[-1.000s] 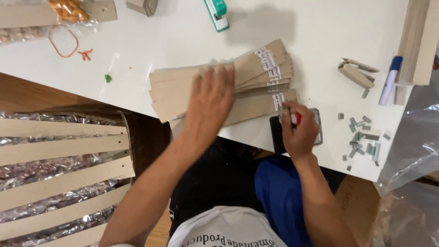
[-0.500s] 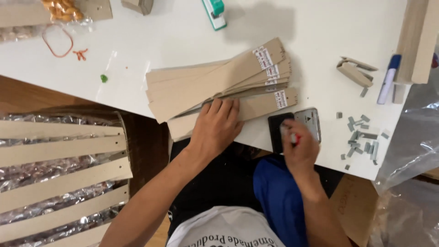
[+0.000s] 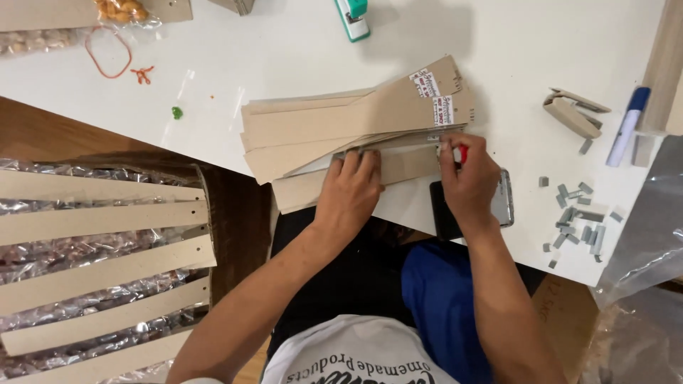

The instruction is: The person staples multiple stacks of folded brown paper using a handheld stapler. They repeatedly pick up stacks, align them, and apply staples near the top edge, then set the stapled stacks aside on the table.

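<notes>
A stack of long brown cardboard strips with small printed labels at their right ends lies on the white table. My left hand rests flat on the lowest strip near the table's front edge, fingertips at the edge of the stack. My right hand grips a small red object between its fingers and touches the labelled end of the strips. A dark phone lies under my right hand.
Loose grey staple bars lie scattered at right, with a small cardboard box and a blue-capped marker. A green stapler sits at the top. A rubber band lies top left. Bagged goods with cardboard strips fill a box at left.
My left hand slid from the top of the stack down to the lowest strip at the front edge. My right hand moved up from the phone to the labelled strip ends.
</notes>
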